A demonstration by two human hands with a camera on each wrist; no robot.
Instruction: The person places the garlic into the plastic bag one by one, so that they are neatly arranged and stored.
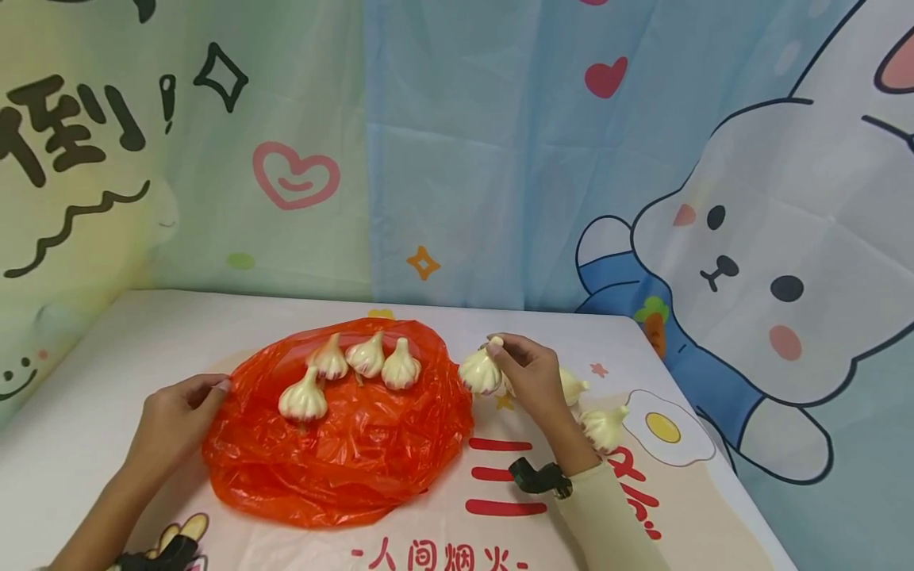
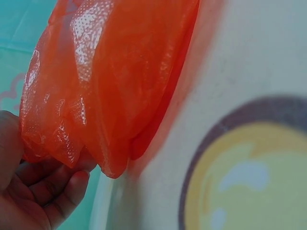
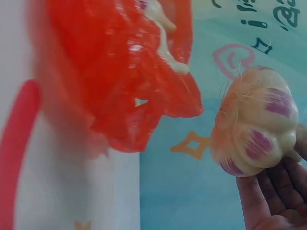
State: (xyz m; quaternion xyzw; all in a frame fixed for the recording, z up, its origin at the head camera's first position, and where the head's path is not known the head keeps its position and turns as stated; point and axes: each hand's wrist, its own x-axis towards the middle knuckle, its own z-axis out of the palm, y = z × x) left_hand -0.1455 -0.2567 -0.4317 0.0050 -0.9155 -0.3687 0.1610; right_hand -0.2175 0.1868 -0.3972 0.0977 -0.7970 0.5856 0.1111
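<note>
The left hand (image 1: 174,420) pinches the bag (image 1: 357,468); the right hand (image 1: 535,377) grips a garlic bulb (image 1: 478,373) just beside it.

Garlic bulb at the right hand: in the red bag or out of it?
Out. The right hand holds the bulb beside the bag; the right wrist view shows backdrop between them.

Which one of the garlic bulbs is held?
The bulb that the right hand pinches by its stem, near the red bag; no other is held.
</note>
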